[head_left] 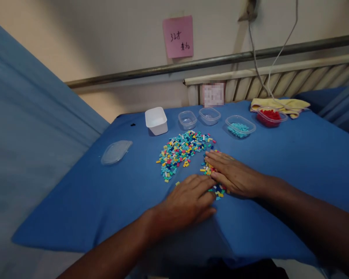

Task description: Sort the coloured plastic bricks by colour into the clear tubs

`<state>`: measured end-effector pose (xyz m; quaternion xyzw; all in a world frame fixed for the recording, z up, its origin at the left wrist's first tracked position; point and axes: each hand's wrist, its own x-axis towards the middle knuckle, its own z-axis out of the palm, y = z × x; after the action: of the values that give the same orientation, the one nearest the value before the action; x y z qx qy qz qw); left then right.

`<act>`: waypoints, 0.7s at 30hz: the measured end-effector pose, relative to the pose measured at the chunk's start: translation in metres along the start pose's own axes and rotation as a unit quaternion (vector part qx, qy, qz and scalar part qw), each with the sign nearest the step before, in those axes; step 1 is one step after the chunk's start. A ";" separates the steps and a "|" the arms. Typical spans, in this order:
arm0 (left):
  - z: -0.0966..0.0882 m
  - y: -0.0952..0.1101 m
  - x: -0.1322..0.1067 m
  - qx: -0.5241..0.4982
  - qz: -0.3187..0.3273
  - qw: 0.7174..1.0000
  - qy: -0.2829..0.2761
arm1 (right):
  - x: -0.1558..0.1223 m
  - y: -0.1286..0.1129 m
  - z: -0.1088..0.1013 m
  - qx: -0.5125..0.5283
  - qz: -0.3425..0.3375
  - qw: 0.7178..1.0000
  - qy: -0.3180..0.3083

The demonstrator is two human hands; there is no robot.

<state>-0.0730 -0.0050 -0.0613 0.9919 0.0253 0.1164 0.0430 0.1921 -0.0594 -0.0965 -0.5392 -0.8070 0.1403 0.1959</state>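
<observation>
A large curved heap of small coloured plastic pieces in blue, teal, yellow, white and pink lies mid-table. Closer to me is a smaller cluster of the same pieces, partly hidden beneath my hands. My right hand rests on this cluster from the right, its fingers stretched out and angled left. From the left, my left hand reaches to the cluster's near edge, palm down with fingers extended and slightly bent. The fingertips of the left hand nearly meet the right thumb. No piece shows gripped in either hand.
Behind the heap stand a white tub, two clear containers, one with light-blue pieces and one with red pieces. A yellow cloth lies back right, a clear lid left. Blue curtain hangs left.
</observation>
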 end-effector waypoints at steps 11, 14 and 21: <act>-0.021 -0.060 -0.026 0.039 -0.243 0.965 0.093 | -0.002 0.001 -0.017 0.103 -0.047 0.989 0.092; -0.012 -0.075 -0.031 0.031 -0.344 0.938 0.016 | 0.007 0.025 -0.014 0.074 0.036 0.990 0.112; 0.008 -0.092 -0.008 0.080 -0.364 0.927 -0.048 | 0.012 0.012 -0.009 0.062 -0.006 0.998 -0.016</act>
<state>-0.0825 0.0855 -0.0796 0.9189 0.3921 0.0425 0.0039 0.2020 -0.0436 -0.0924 -0.5185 -0.8031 0.1973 0.2171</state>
